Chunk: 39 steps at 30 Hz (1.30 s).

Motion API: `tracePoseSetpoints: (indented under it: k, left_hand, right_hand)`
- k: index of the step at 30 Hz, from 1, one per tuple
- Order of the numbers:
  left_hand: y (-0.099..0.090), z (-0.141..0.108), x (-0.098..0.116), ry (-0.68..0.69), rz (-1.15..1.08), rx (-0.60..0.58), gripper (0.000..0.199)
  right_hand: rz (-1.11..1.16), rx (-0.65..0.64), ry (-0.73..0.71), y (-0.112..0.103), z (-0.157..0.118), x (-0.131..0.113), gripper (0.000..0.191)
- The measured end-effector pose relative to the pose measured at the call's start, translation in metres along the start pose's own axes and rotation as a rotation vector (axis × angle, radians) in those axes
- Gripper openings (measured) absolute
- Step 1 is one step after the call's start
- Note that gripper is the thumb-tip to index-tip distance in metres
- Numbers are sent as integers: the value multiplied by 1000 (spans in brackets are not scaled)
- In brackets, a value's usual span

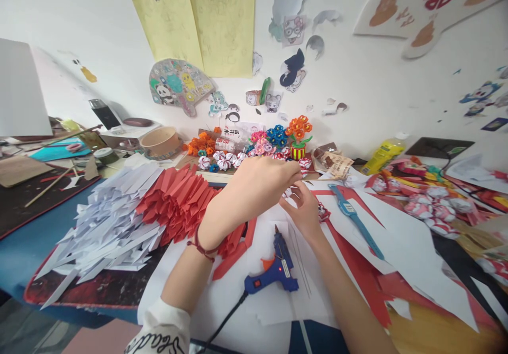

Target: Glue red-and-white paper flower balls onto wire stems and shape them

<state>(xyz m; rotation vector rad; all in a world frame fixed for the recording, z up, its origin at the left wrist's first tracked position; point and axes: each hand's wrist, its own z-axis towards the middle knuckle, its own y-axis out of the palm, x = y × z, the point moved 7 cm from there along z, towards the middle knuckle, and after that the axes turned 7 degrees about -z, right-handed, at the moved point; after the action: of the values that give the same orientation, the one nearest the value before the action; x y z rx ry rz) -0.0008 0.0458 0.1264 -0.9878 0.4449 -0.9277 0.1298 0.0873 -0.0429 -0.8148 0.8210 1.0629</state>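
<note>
My left hand (264, 182) reaches across the middle of the table, its back towards the camera and its fingers bent and pressed together at the right. Close against it, my right hand (305, 211) has thumb and fingers curled in a pinch. Between the fingertips a small white piece (286, 192) shows in part; its shape is too hidden to make out. Below the hands, a blue glue gun (273, 272) with a lit red light lies on white paper. Thin sticks (300, 259) lie just right of it.
Piles of folded white strips (115, 216) and red strips (178, 200) lie at left. Paper flowers (224, 161) stand behind the hands. A blue watch (355, 220) rests on paper at right, near a yellow bottle (383, 154) and more red-and-white balls (436, 206).
</note>
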Motion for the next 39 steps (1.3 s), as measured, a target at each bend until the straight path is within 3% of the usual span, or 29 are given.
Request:
tracePoseSetpoints:
  k: [39]
  left_hand:
    - [2, -3, -2, 17, 58, -20, 25]
  right_hand:
    - [-2, 2, 1, -1, 0, 0, 46]
